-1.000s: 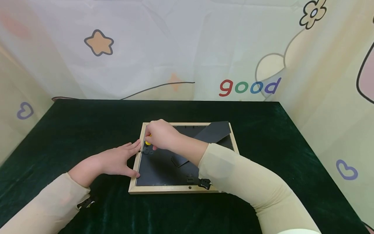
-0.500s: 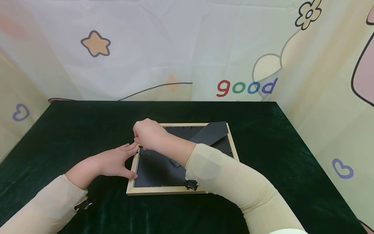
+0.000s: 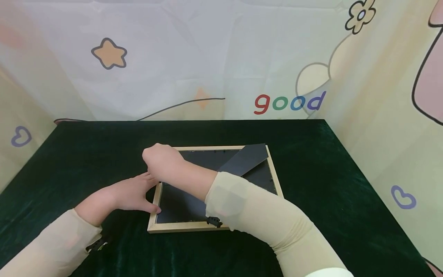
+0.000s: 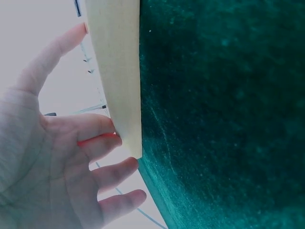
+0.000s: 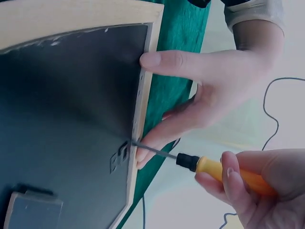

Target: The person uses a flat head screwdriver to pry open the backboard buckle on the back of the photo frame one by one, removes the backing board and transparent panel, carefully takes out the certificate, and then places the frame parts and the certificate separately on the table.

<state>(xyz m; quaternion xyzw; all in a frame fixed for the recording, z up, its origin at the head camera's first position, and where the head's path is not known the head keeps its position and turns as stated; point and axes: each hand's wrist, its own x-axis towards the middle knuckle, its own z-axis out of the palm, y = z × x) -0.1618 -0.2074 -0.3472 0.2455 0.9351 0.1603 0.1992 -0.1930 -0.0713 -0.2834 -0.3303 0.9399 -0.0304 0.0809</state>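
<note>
A picture frame (image 3: 187,227) lies back side up, with a light wood border and a black backing board (image 5: 71,105). My right hand (image 3: 164,161) grips a screwdriver (image 5: 212,169) by its yellow handle. In the right wrist view the metal shaft points at the inner side of the border, its tip right by a small black hanger (image 5: 117,157). My left hand (image 3: 129,192) rests on the frame's left side, thumb and fingers spread along the wood. From the head view, my right hand hides the screwdriver.
A black easel stand (image 3: 245,159) lies slanted across the backing, its upper end overlapping the frame's far right corner. Dark green velvet cloth (image 3: 328,192) covers the table. A printed curtain (image 3: 173,57) hangs behind it.
My right hand has moved left with the screwdriver, from over the backing to the frame's left border. My left hand keeps its place on the frame. The view has shifted slightly.
</note>
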